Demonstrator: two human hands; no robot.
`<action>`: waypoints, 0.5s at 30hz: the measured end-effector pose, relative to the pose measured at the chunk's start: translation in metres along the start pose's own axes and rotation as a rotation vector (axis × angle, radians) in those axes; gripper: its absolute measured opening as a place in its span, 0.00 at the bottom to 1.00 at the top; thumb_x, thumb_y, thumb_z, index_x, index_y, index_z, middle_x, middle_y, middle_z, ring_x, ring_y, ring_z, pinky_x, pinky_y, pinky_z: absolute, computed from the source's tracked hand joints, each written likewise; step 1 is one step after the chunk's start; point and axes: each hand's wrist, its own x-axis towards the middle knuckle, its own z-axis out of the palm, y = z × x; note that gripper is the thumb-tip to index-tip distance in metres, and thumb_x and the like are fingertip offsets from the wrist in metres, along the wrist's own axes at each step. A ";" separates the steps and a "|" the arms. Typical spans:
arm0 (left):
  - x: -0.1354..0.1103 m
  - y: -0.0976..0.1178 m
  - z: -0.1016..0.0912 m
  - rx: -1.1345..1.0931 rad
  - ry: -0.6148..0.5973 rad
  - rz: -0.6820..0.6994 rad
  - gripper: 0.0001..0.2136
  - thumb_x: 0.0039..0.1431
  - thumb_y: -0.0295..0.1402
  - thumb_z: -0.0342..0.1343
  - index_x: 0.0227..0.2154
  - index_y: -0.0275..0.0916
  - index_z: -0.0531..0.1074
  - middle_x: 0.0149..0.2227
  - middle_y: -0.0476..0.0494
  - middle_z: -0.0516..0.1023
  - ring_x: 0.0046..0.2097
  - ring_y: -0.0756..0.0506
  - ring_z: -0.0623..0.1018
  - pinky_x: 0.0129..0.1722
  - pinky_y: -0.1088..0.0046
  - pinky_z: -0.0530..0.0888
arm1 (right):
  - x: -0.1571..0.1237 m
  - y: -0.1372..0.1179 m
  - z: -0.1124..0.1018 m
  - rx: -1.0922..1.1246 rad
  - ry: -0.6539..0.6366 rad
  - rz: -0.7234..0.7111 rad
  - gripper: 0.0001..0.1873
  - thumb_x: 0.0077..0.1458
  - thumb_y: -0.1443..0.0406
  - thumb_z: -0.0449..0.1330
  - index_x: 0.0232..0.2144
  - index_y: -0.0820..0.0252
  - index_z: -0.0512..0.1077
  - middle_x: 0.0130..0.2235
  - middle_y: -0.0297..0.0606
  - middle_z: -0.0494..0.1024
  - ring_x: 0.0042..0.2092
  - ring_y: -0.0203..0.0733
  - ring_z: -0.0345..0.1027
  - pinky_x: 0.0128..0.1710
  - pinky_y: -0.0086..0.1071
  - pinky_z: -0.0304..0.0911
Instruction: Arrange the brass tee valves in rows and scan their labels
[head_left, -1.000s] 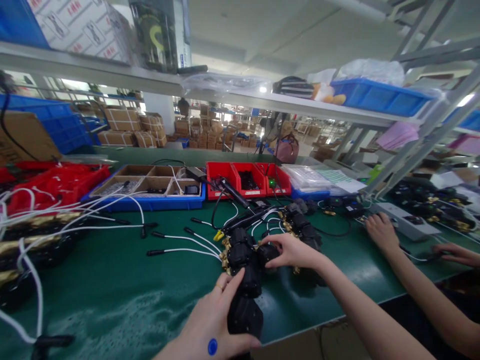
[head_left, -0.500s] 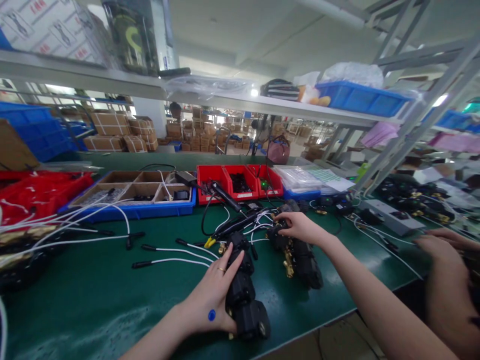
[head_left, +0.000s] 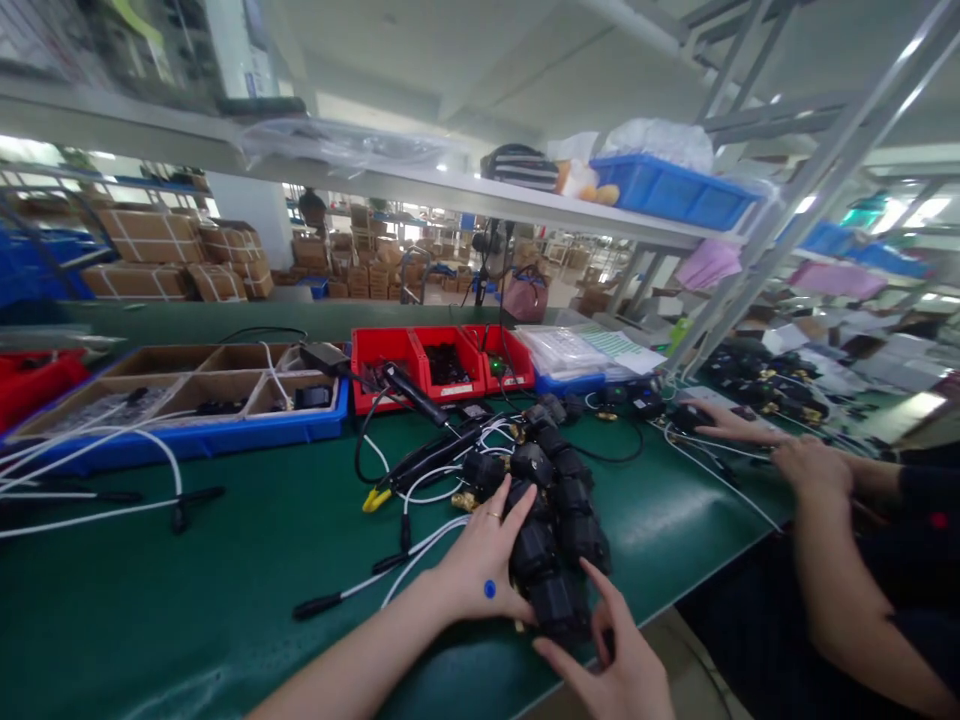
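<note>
My left hand (head_left: 487,570) is closed around the left side of a row of joined black housings (head_left: 534,545) lying on the bench, thumb at the near end, fingers farther up. A brass fitting (head_left: 465,500) and white cables with black plugs (head_left: 319,606) show beside it. Close against its right side lies a second row of black housings (head_left: 576,500). My right hand (head_left: 619,660) is open at the near ends of both rows, thumb and index finger apart. Its index fingertip is by the second row; whether it touches is unclear.
Behind stand red bins (head_left: 450,370) of small black parts and a blue tray (head_left: 330,425) with cardboard compartments. A black tool with yellow tip (head_left: 377,498) lies left of the housings. At right, a co-worker's hands (head_left: 810,465) work near a grey box. A shelf (head_left: 420,180) hangs above.
My left hand has slid its row of housings right, up against the other row. My right hand has left the far end of that other row and come to the near end. The view has shifted right.
</note>
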 end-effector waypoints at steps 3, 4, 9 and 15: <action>0.022 -0.002 0.008 -0.003 0.012 0.017 0.66 0.31 0.41 0.74 0.71 0.42 0.37 0.73 0.25 0.34 0.71 0.23 0.45 0.67 0.43 0.51 | 0.001 -0.009 0.005 -0.060 0.249 0.060 0.52 0.46 0.33 0.58 0.60 0.62 0.64 0.26 0.30 0.65 0.24 0.40 0.60 0.29 0.34 0.64; 0.028 -0.002 0.011 0.000 0.023 0.018 0.66 0.31 0.41 0.73 0.71 0.41 0.37 0.73 0.25 0.34 0.71 0.24 0.44 0.67 0.43 0.51 | 0.003 -0.012 0.005 -0.076 0.304 0.070 0.52 0.46 0.31 0.56 0.60 0.62 0.64 0.27 0.31 0.66 0.24 0.40 0.61 0.30 0.34 0.64; 0.061 0.000 0.028 -0.002 0.046 -0.026 0.66 0.31 0.42 0.74 0.71 0.40 0.38 0.72 0.23 0.36 0.72 0.24 0.42 0.67 0.44 0.51 | 0.023 0.000 0.004 -0.078 0.392 0.077 0.50 0.48 0.31 0.54 0.57 0.64 0.67 0.26 0.30 0.63 0.25 0.40 0.61 0.30 0.33 0.62; 0.084 0.018 0.027 0.045 0.087 -0.082 0.62 0.32 0.42 0.75 0.70 0.37 0.45 0.71 0.21 0.44 0.71 0.22 0.48 0.67 0.43 0.54 | 0.057 0.037 0.001 0.071 0.424 0.117 0.54 0.45 0.33 0.59 0.59 0.67 0.61 0.27 0.29 0.61 0.27 0.41 0.60 0.31 0.34 0.62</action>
